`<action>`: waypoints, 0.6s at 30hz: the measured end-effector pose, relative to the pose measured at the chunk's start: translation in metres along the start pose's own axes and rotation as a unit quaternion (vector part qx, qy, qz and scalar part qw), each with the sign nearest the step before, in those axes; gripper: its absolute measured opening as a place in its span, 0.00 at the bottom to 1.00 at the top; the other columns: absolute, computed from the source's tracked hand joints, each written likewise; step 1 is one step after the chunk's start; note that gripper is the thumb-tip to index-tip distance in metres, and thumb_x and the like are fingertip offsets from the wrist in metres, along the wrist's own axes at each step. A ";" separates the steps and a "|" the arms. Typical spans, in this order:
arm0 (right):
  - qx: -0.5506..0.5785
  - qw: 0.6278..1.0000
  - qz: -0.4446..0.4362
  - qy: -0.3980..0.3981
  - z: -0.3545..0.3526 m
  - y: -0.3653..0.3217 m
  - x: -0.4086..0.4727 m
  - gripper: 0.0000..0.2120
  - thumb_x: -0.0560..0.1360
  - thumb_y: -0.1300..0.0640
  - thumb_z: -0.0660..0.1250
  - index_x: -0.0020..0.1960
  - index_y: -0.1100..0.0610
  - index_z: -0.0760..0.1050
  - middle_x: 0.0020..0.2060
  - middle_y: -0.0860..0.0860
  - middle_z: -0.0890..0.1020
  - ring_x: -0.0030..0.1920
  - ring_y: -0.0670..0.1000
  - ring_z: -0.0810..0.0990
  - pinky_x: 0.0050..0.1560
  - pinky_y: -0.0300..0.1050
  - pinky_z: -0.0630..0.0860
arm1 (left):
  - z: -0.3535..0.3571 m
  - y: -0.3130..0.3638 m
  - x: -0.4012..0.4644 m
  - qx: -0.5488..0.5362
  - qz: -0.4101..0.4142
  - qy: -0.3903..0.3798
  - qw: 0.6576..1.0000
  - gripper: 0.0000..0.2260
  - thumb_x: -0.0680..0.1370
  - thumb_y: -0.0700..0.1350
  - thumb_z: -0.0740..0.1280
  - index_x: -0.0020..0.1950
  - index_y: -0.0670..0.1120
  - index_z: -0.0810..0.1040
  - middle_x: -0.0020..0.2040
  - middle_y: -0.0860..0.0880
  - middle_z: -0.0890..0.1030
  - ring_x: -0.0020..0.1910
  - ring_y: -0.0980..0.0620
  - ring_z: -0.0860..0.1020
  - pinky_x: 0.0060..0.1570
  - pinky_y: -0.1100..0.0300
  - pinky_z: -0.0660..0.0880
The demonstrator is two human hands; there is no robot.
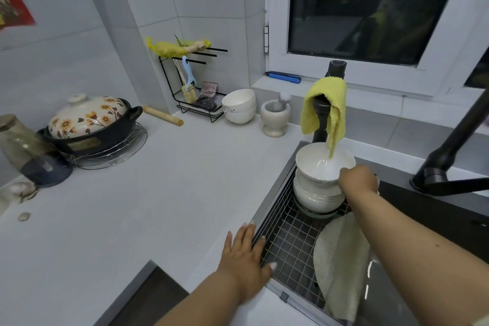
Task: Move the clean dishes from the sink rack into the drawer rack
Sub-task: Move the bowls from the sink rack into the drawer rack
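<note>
A stack of white bowls (317, 188) stands in the wire sink rack (285, 241) at its far end. My right hand (357, 178) grips the right rim of the top bowl (321, 164). My left hand (244, 257) lies flat with fingers spread on the counter, its fingertips on the rack's left edge. A pale woven mat (341, 262) leans in the near part of the rack, partly behind my right forearm. The drawer rack is out of view.
A yellow cloth (324, 111) hangs over a black tap just behind the bowls. A second black faucet (449, 156) stands right. On the counter: two white bowls (239, 106), mortar and pestle (275, 116), utensil rack (195, 87), flowered pot (90, 124), rolling pin (162, 115).
</note>
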State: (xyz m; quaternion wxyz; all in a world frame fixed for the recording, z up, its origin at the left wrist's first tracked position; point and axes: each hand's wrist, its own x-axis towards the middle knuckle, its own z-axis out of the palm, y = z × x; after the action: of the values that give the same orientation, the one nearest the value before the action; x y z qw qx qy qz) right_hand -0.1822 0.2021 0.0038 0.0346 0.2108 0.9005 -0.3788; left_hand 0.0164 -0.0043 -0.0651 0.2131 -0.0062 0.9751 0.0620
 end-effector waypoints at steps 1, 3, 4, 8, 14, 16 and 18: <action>0.025 1.000 -0.009 0.005 -0.002 0.000 -0.005 0.08 0.77 0.61 0.58 0.46 0.66 0.73 0.44 0.61 0.76 0.43 0.59 0.74 0.39 0.43 0.66 | -0.003 -0.001 0.000 -0.026 0.003 0.002 1.000 0.31 0.80 0.64 0.46 0.80 0.52 0.47 0.79 0.47 0.36 0.77 0.48 0.33 0.74 0.44 0.33; 0.071 0.997 -0.024 0.004 -0.002 -0.001 -0.021 0.10 0.76 0.61 0.59 0.50 0.66 0.74 0.45 0.61 0.79 0.44 0.61 0.77 0.37 0.43 0.69 | -0.014 -0.004 -0.001 -0.133 -0.002 0.012 0.991 0.29 0.82 0.62 0.48 0.80 0.52 0.50 0.80 0.48 0.42 0.78 0.50 0.38 0.74 0.49 0.35; 0.089 0.996 -0.027 0.001 0.000 -0.001 -0.030 0.13 0.75 0.60 0.59 0.56 0.65 0.75 0.48 0.62 0.81 0.47 0.63 0.79 0.40 0.45 0.72 | -0.020 -0.007 -0.002 -0.214 -0.012 0.028 0.976 0.28 0.82 0.60 0.49 0.79 0.51 0.52 0.80 0.48 0.47 0.79 0.50 0.43 0.75 0.51 0.39; 0.104 0.992 -0.057 -0.031 0.015 0.000 -0.085 0.16 0.76 0.60 0.58 0.61 0.64 0.74 0.47 0.62 0.80 0.46 0.62 0.78 0.44 0.49 0.73 | -0.047 -0.018 -0.017 -0.496 -0.095 0.144 0.851 0.24 0.82 0.59 0.51 0.76 0.50 0.62 0.75 0.51 0.65 0.73 0.51 0.64 0.74 0.54 0.57; 0.137 0.961 -0.155 -0.184 0.047 -0.015 -0.178 0.13 0.75 0.62 0.59 0.57 0.61 0.76 0.40 0.57 0.80 0.39 0.56 0.77 0.37 0.45 0.74 | -0.074 -0.041 -0.071 -0.792 -0.167 0.155 0.566 0.25 0.78 0.65 0.57 0.70 0.52 0.67 0.63 0.44 0.74 0.60 0.43 0.77 0.46 0.50 0.81; 0.130 0.946 -0.199 -0.219 0.055 -0.023 -0.209 0.15 0.76 0.62 0.59 0.60 0.59 0.76 0.45 0.54 0.80 0.45 0.55 0.78 0.39 0.44 0.74 | -0.070 -0.054 -0.093 -0.838 -0.157 0.153 0.499 0.25 0.76 0.65 0.60 0.66 0.51 0.71 0.60 0.42 0.77 0.57 0.40 0.79 0.43 0.47 0.81; 0.122 0.932 -0.237 -0.246 0.064 -0.031 -0.240 0.17 0.76 0.62 0.60 0.63 0.58 0.75 0.46 0.53 0.79 0.46 0.54 0.77 0.38 0.42 0.72 | -0.061 -0.070 -0.115 -0.856 -0.146 0.171 0.465 0.24 0.76 0.63 0.62 0.67 0.51 0.72 0.61 0.41 0.79 0.58 0.38 0.79 0.46 0.43 0.81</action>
State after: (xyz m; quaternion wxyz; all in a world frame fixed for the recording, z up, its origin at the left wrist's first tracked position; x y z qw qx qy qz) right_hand 0.0172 0.0536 0.0321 0.1385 -0.1057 0.8343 -0.5230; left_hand 0.0986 -0.0832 0.0298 -0.0644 -0.3378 0.4361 0.8316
